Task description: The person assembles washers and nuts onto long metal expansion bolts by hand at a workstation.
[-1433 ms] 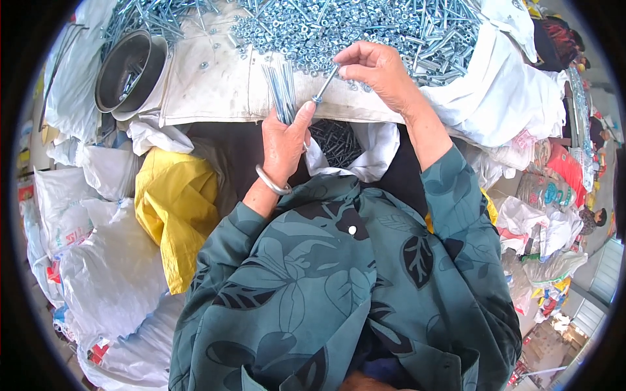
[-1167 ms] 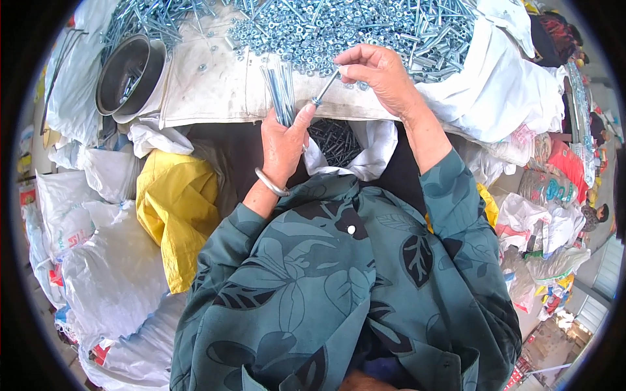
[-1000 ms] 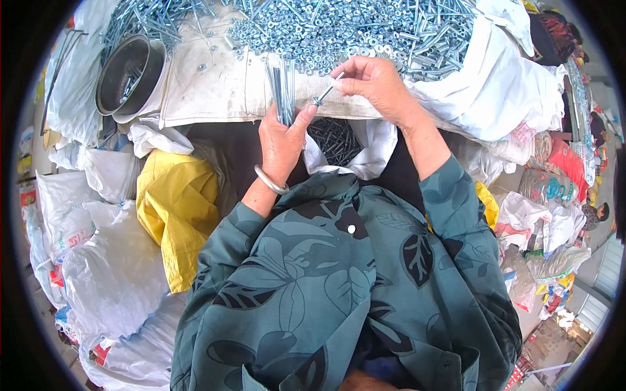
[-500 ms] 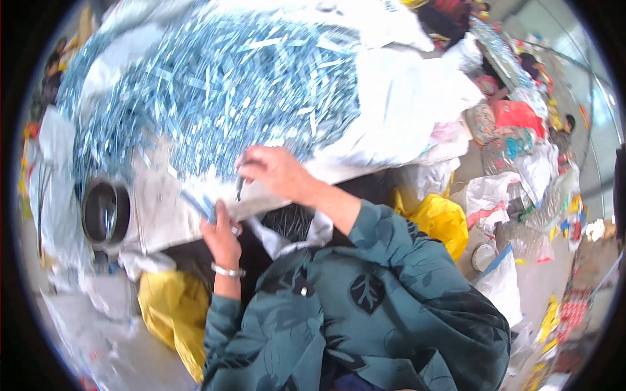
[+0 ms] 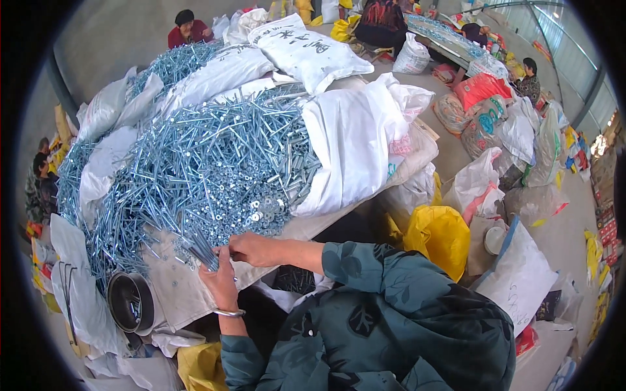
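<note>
My left hand (image 5: 220, 281) is closed around a bundle of long bolts (image 5: 206, 257) above the near edge of the table. Right beside it, my right hand (image 5: 257, 250) has its fingers pinched together at the bolt heads; what sits between the fingertips is hidden. Just beyond both hands spreads a heap of nuts and washers (image 5: 244, 195). A large pile of loose long bolts (image 5: 195, 143) surrounds it to the left and behind.
A dark round bowl (image 5: 112, 301) with a few pieces inside stands at the table's left corner. White sacks (image 5: 355, 146) lie on the table's right side. A yellow sack (image 5: 438, 240) stands below the right edge. Several people sit farther off.
My right hand has come in from the right and now meets my left hand at the bolts. The view has tilted up, showing more of the room.
</note>
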The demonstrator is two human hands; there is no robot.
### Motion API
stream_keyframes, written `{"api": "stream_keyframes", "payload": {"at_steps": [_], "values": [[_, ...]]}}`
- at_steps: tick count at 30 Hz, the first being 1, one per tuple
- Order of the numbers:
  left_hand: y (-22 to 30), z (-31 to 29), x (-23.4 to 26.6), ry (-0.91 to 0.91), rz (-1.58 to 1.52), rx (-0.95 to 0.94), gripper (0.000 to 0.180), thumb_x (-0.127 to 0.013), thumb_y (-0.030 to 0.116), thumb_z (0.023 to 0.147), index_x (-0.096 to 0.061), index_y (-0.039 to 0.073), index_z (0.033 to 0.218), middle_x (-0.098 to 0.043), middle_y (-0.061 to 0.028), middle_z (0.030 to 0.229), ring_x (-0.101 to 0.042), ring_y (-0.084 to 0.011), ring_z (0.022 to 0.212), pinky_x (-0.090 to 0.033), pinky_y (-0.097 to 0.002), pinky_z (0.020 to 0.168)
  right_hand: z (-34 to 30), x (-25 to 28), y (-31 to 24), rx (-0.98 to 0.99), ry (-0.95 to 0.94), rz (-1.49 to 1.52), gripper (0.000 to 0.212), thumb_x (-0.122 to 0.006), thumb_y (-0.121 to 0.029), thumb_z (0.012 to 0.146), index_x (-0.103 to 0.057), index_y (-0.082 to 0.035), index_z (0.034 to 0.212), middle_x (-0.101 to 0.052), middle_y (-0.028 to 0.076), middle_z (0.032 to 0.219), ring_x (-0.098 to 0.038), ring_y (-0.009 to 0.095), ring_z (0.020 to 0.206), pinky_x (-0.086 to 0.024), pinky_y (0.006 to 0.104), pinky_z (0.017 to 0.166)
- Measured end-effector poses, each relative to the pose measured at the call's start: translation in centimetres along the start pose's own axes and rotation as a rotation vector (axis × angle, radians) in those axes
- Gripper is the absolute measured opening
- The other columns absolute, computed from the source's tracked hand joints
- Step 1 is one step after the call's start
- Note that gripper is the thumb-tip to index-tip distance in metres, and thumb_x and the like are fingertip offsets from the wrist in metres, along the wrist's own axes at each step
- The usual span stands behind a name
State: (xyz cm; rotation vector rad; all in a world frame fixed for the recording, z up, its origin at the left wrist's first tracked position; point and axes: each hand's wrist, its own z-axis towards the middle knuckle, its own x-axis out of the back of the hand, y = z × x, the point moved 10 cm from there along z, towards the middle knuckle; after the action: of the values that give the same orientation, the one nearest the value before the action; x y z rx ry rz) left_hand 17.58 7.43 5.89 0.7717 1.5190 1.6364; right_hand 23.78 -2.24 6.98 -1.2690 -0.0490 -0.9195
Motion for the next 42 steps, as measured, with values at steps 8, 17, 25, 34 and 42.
{"api": "stream_keyframes", "payload": {"at_steps": [8,17,25,34,42], "values": [[0.5,0.2,0.8,0.022,0.169,-0.092,0.020,-0.069,0.014,0.089,-0.067,-0.003,0.098,-0.068,-0.0072,0.090,-0.059,-0.0111,0.082,-0.048,-0.0287,0.073,-1.1,0.6,0.1,0.020,0.243,-0.092,0.032,-0.070,-0.017,0.083,-0.063,-0.007,0.112,-0.063,0.014,0.092,-0.064,0.031,0.086,-0.049,0.0409,0.075],[2.9,0.8,-1.4,0.016,0.231,-0.154,0.016,-0.073,0.016,0.087,-0.070,0.002,0.093,-0.062,0.0039,0.070,-0.050,-0.0030,0.061,-0.038,-0.0214,0.052,-2.3,2.8,3.1,-0.236,0.334,0.377,0.046,-0.045,-0.038,0.102,-0.055,-0.003,0.129,-0.068,0.012,0.110,-0.066,0.021,0.098,-0.049,0.0348,0.087],[1.5,1.0,-0.9,-0.027,0.114,-0.115,0.017,-0.074,0.014,0.085,-0.069,-0.001,0.092,-0.069,-0.0030,0.077,-0.060,-0.0063,0.071,-0.049,-0.0250,0.064,-2.1,2.6,3.8,-0.239,0.345,0.245,0.058,-0.035,-0.048,0.104,-0.048,-0.003,0.138,-0.069,0.009,0.095,-0.062,0.019,0.099,-0.042,0.0349,0.098],[1.9,0.6,-1.2,-0.035,0.157,-0.177,0.018,-0.074,0.016,0.086,-0.068,0.000,0.093,-0.069,-0.0028,0.077,-0.059,-0.0064,0.071,-0.049,-0.0244,0.064,-2.0,1.5,3.6,-0.226,0.425,0.382,0.062,-0.037,-0.051,0.103,-0.047,-0.001,0.137,-0.068,0.009,0.092,-0.061,0.015,0.092,-0.043,0.0318,0.094],[2.0,1.2,-1.4,-0.048,0.086,-0.191,0.023,-0.076,0.019,0.084,-0.067,-0.001,0.094,-0.068,-0.0038,0.077,-0.059,-0.0071,0.071,-0.049,-0.0258,0.064,-2.0,2.1,4.6,-0.218,0.438,0.281,0.062,-0.037,-0.052,0.102,-0.047,-0.002,0.139,-0.068,0.008,0.088,-0.060,0.015,0.089,-0.043,0.0306,0.091]]}}
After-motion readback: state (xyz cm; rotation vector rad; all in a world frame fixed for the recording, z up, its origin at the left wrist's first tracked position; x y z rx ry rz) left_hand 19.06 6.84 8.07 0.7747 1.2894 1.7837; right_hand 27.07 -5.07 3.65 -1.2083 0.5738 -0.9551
